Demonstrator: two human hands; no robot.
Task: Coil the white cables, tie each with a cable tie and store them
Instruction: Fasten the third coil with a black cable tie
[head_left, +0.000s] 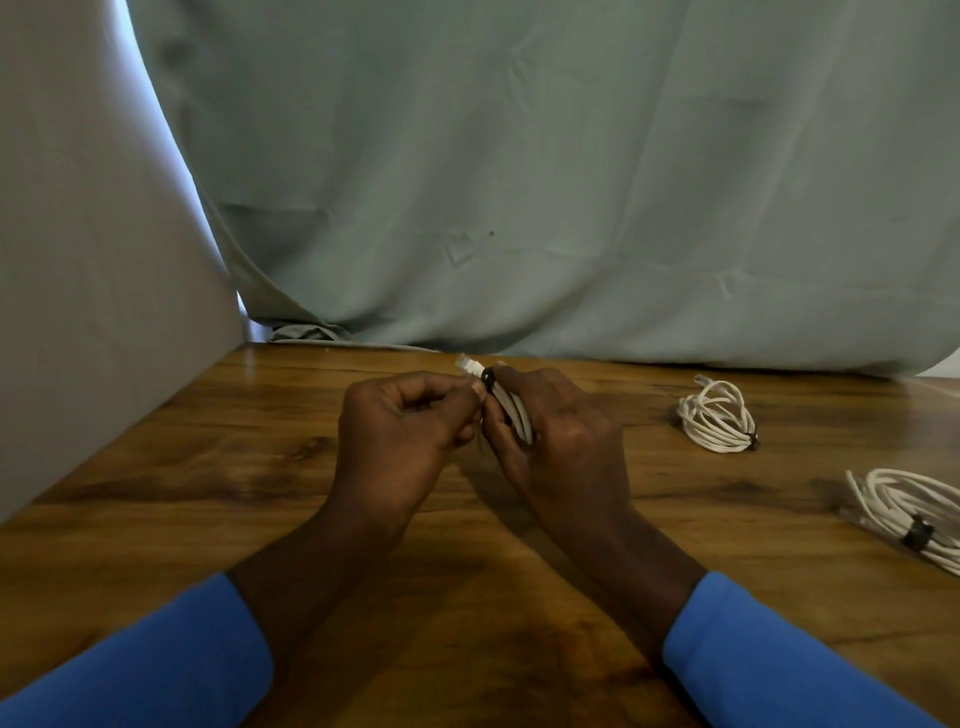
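Observation:
My right hand (561, 431) grips a coiled white cable (514, 410) held upright above the wooden table (208, 467). A black cable tie (488, 375) wraps the top of the coil, just below a white plug end (467, 364). My left hand (400, 431) pinches at the tie with its fingertips, touching the coil's top. Most of the coil is hidden inside my right palm. Both sleeves are blue.
Two more white cable coils lie to the right, each bound with a black tie: a smaller one (719, 415) further back and a larger one (914, 514) at the right edge. A grey-green curtain (519, 182) hangs behind the table. A pale panel (78, 260) stands on the left.

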